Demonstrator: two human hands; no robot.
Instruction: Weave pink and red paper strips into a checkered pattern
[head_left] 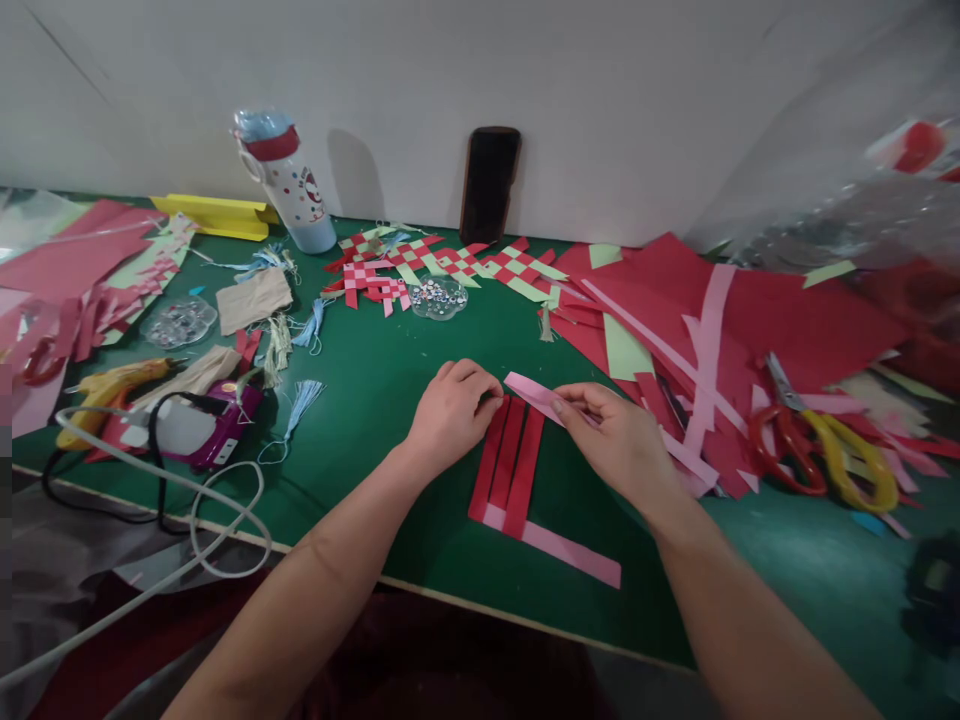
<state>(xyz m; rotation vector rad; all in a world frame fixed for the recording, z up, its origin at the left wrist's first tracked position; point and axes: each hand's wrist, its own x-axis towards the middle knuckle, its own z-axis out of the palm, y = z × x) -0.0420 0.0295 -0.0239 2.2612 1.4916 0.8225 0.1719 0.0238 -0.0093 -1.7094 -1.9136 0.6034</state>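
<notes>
Three red strips (pixel 511 460) lie side by side on the green table, their lower ends crossed by a pink strip (pixel 574 555) that runs out to the right. My right hand (pixel 611 430) pinches a second pink strip (pixel 529 390) between thumb and fingers, over the upper right of the red strips. At the upper left end of the red strips is my left hand (pixel 457 410), thumb and fingertips pressed together. Whatever sits between those fingertips is too small to make out.
Woven fish shapes (pixel 517 265) and a dish of beads (pixel 439 297) lie beyond the hands. Scissors (pixel 787 440) and red paper (pixel 787 310) are on the right. A bottle (pixel 296 190), phone (pixel 490 185), glue gun (pixel 112 390) and looped white cable (pixel 232 570) are also in view.
</notes>
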